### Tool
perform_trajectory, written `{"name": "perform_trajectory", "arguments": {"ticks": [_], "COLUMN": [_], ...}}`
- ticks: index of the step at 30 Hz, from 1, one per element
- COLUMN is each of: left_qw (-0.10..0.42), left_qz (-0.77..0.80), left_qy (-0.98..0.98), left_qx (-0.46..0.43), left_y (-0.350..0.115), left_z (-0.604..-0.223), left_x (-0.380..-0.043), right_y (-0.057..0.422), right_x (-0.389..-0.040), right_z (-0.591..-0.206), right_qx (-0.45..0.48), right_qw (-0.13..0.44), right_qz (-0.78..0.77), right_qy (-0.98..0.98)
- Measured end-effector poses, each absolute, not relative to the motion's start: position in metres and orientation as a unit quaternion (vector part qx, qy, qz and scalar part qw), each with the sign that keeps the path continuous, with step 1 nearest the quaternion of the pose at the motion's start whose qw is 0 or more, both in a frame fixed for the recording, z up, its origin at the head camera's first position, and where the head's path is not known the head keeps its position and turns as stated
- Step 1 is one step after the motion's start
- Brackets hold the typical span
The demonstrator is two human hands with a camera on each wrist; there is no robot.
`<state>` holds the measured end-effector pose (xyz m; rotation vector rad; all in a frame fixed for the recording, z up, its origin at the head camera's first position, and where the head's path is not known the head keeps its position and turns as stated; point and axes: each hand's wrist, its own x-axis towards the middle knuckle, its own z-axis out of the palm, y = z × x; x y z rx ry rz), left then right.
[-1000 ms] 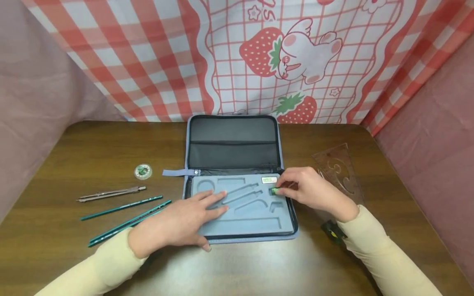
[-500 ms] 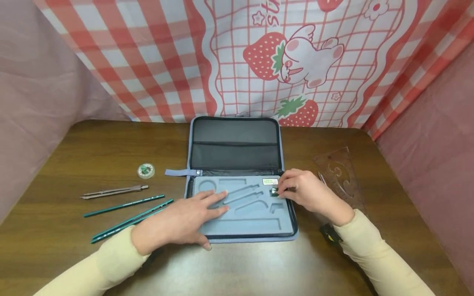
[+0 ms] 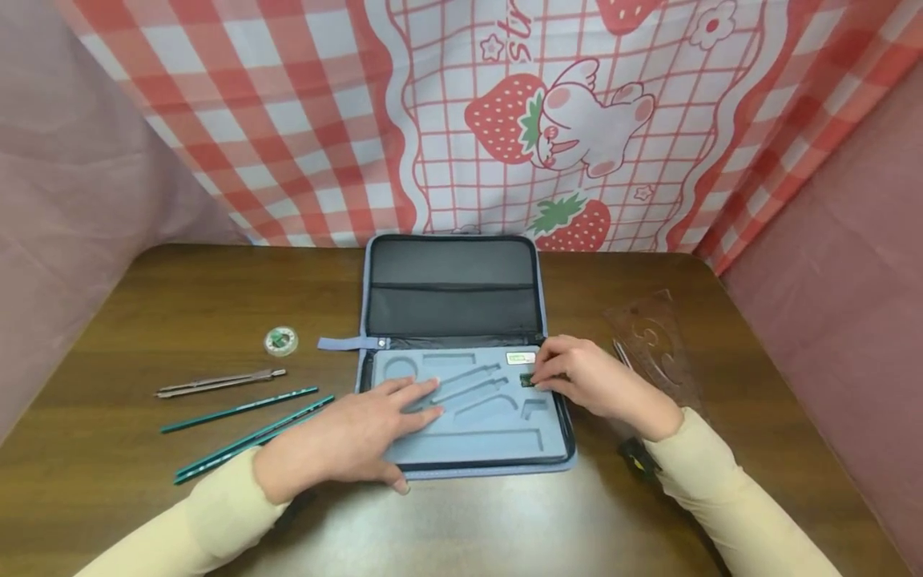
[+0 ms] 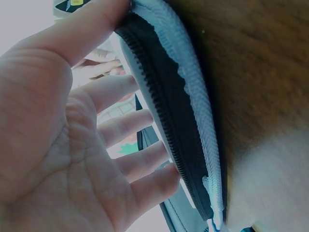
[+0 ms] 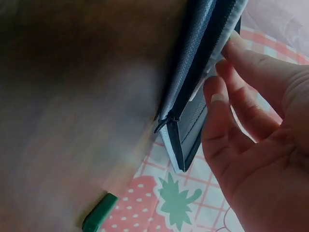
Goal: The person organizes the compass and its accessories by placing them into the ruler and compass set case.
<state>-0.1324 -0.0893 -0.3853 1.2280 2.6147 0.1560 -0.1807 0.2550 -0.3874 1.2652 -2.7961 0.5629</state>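
An open zip case (image 3: 453, 284) lies in the middle of the table, its lower half holding a pale blue foam tray (image 3: 476, 443) with cut-out slots. My left hand (image 3: 360, 425) rests on the left of the tray with fingers extended, thumb at the front edge. At the tray's right side my right hand (image 3: 584, 373) has bent fingers and thumb at a small dark green piece, apparently a pencil sharpener (image 3: 527, 381), in a slot. The fingertips partly cover it; the right wrist view hides it. Just above it sits a white eraser with a green label (image 3: 521, 358).
Left of the case lie a round clear container (image 3: 281, 341), a metal compass (image 3: 219, 383) and several teal pencils (image 3: 238, 409). To the right are a clear plastic template (image 3: 652, 340) and a dark object with a yellow mark (image 3: 638, 458), partly under the sleeve.
The green piece has gone from being held at the slot's edge to sitting lower in the slot, with the right fingers still at it. The left hand stays in place. The view shifted slightly.
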Motion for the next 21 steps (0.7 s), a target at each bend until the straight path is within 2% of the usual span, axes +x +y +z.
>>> {"name": "perform_trajectory", "arguments": {"ticks": [6, 12, 15, 21], "left_qw": [0.125, 0.126, 0.129, 0.128], "left_qz": [0.062, 0.066, 0.066, 0.068], "left_qy": [0.896, 0.893, 0.893, 0.891], "left_qx": [0.421, 0.426, 0.426, 0.431], "left_y": [-0.089, -0.091, -0.091, -0.089], "left_z": [-0.384, -0.384, -0.384, -0.384], "left_x": [-0.133, -0.133, -0.132, -0.131], "right_y": [0.268, 0.313, 0.335, 0.357], "right_x": [-0.183, -0.187, -0.186, -0.176], "right_z": [-0.377, -0.352, -0.348, -0.354], "right_qx": [0.391, 0.281, 0.232, 0.161], "right_qw": [0.001, 0.016, -0.009, -0.097], "right_qz": [0.181, 0.144, 0.116, 0.097], "right_qy": [-0.903, -0.949, -0.966, -0.977]}}
